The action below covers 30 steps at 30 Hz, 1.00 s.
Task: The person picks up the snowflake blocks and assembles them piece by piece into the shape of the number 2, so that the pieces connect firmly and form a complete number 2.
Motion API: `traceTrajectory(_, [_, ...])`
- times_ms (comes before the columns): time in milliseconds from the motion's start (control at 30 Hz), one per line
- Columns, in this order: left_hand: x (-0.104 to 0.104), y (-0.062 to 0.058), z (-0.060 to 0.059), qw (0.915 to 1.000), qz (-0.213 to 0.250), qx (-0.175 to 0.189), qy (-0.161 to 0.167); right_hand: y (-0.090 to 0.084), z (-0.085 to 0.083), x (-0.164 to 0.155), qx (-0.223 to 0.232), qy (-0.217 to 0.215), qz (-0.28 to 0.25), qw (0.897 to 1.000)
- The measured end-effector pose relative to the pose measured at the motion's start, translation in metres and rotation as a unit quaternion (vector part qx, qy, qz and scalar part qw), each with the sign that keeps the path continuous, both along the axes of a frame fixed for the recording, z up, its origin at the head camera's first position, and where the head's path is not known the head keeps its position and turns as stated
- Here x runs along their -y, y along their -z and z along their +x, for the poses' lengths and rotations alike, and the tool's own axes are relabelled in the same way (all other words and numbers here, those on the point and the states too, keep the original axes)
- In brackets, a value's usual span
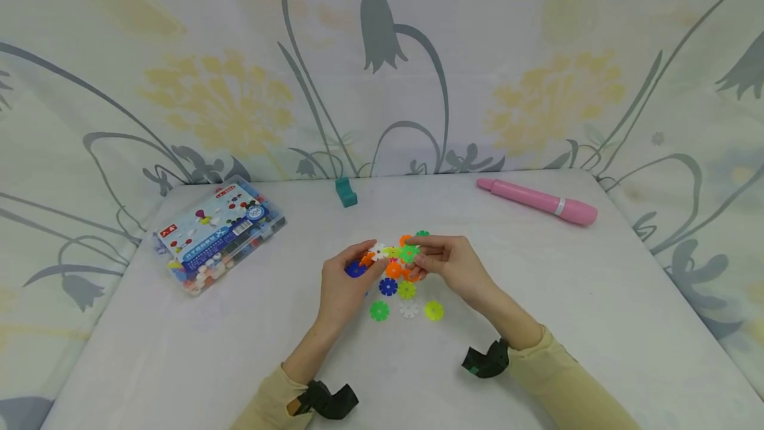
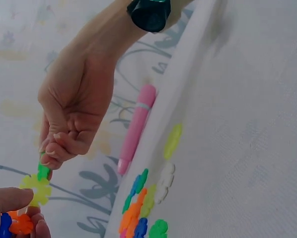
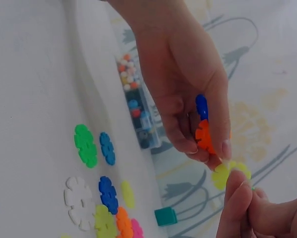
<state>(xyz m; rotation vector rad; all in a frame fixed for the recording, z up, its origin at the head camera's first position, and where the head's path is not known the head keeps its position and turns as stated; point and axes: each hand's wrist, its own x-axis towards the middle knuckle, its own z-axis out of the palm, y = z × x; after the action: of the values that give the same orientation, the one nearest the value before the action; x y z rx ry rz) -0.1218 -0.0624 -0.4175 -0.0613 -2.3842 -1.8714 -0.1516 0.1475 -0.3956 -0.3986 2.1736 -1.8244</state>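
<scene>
Two hands meet above the table (image 1: 597,297): the left hand (image 1: 343,284) pinches a short chain of blue, orange and yellow-green snowflake discs (image 3: 208,134), while the right hand (image 1: 447,261) pinches a green disc (image 1: 409,253) against the chain's right end. Loose discs (image 1: 406,300) lie just nearer; a parts box (image 1: 217,234) far left, a pink pen (image 1: 537,201) far right

A chain of snowflake discs (image 1: 388,256) — blue, orange, white, yellow, green — is held edge-joined above the desk; loose discs (image 1: 408,300) lie flat just below it.
</scene>
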Motion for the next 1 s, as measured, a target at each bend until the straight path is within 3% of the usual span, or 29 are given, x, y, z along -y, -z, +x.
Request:
traceTrajectory(367, [-0.0011,-0.0027,0.0028,0.9993,0.023,0.022,-0.021,0.0009,0.0027,0.0057,0.013,0.018,-0.012,1.0])
traceTrajectory(1000, [-0.0058,-0.0018,0.005,0.9998,0.003,-0.019,-0.009,0.0043,0.0051,0.0058,0.008,0.043,0.005,0.999])
